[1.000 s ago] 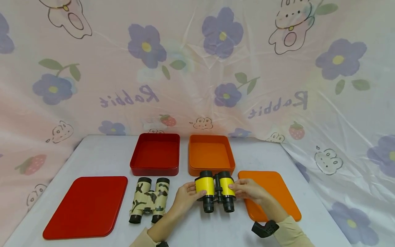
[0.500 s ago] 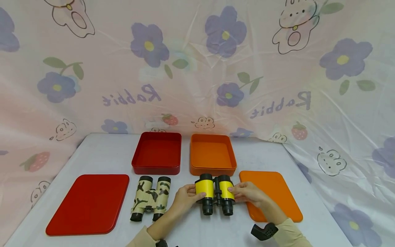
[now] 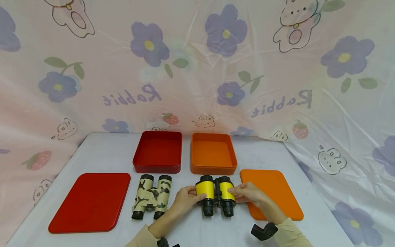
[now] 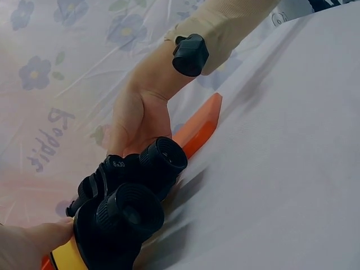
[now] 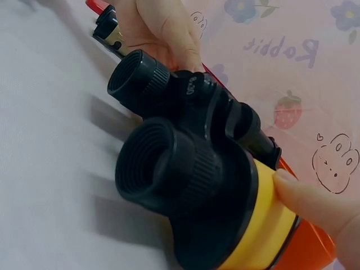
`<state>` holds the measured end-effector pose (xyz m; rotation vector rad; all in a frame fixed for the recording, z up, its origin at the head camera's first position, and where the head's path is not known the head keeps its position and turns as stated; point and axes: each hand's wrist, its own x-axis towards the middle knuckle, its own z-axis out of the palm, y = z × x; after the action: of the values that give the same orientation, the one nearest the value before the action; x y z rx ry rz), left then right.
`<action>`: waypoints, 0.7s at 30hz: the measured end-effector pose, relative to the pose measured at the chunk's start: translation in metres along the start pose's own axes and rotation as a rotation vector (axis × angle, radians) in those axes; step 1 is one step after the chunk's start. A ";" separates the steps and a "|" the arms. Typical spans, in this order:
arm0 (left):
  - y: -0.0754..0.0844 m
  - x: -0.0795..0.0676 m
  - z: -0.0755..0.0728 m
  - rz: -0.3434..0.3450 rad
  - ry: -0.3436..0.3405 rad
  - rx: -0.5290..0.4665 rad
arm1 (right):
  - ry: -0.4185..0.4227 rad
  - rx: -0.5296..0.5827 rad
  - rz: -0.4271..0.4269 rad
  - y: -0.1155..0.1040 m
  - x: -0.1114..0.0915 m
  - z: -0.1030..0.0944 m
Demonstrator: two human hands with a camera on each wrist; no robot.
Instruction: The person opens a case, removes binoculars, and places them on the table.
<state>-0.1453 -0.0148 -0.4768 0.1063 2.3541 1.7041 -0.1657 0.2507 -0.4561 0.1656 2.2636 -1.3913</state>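
Yellow and black binoculars (image 3: 205, 189) are gripped from both sides, close over the white table, eyepieces toward the person. My left hand (image 3: 185, 199) holds the left barrel with its thumb on top; the other fingers are hidden underneath. On the right barrel, my right hand (image 3: 250, 192) pinches the yellow band, its thumb pressing the upper side in the right wrist view, where the black eyepiece (image 5: 163, 163) shows large. Camouflage binoculars (image 3: 152, 196) lie left of the left hand. Behind the yellow pair stands an orange box (image 3: 213, 168), open-topped, with nothing inside.
A red open box (image 3: 157, 169) stands beside the orange one at the back. The red lid (image 3: 91, 202) lies flat at the left, and the orange lid (image 3: 279, 192) at the right, partly under the right forearm. A printed cloth (image 3: 185, 68) hangs behind the table (image 3: 197, 233).
Both hands have brought the yellow binoculars slightly toward the person, away from the orange box. The head view has shifted a little. The boxes, lids and camouflage binoculars stay in place.
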 end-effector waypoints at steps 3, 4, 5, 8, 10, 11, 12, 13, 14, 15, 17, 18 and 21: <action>0.000 0.000 0.000 -0.003 -0.002 0.010 | 0.023 -0.016 0.011 -0.002 -0.001 0.001; 0.000 0.000 0.000 -0.005 -0.003 0.012 | 0.029 -0.021 0.013 -0.002 -0.002 0.001; 0.000 0.000 0.000 -0.007 -0.004 0.014 | 0.034 -0.027 0.015 -0.003 -0.002 0.002; 0.000 0.001 0.000 -0.008 -0.005 0.024 | 0.046 -0.040 0.020 -0.004 -0.002 0.001; 0.001 0.001 0.000 -0.010 -0.004 0.034 | 0.054 -0.046 0.024 -0.004 -0.003 0.001; 0.001 0.001 0.000 -0.012 -0.002 0.043 | 0.057 -0.049 0.025 -0.004 -0.003 0.001; 0.001 0.001 0.000 -0.015 -0.001 0.050 | 0.063 -0.052 0.026 -0.004 -0.002 0.002; 0.002 0.002 0.000 -0.014 -0.002 0.057 | 0.070 -0.057 0.028 -0.004 -0.002 0.002; 0.002 0.002 0.000 -0.012 -0.004 0.062 | 0.078 -0.064 0.030 -0.004 -0.002 0.002; 0.002 0.002 0.000 -0.009 -0.005 0.067 | 0.087 -0.070 0.033 -0.004 -0.001 0.002; 0.001 0.002 -0.001 0.002 -0.008 0.079 | 0.104 -0.086 0.036 -0.004 0.000 0.003; 0.000 0.002 -0.001 0.012 -0.009 0.081 | 0.114 -0.096 0.038 -0.004 0.000 0.003; -0.001 0.002 -0.001 0.038 -0.006 0.088 | 0.125 -0.116 0.040 -0.003 0.000 0.004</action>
<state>-0.1472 -0.0158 -0.4773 0.1719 2.4372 1.6144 -0.1659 0.2456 -0.4550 0.2650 2.4221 -1.2577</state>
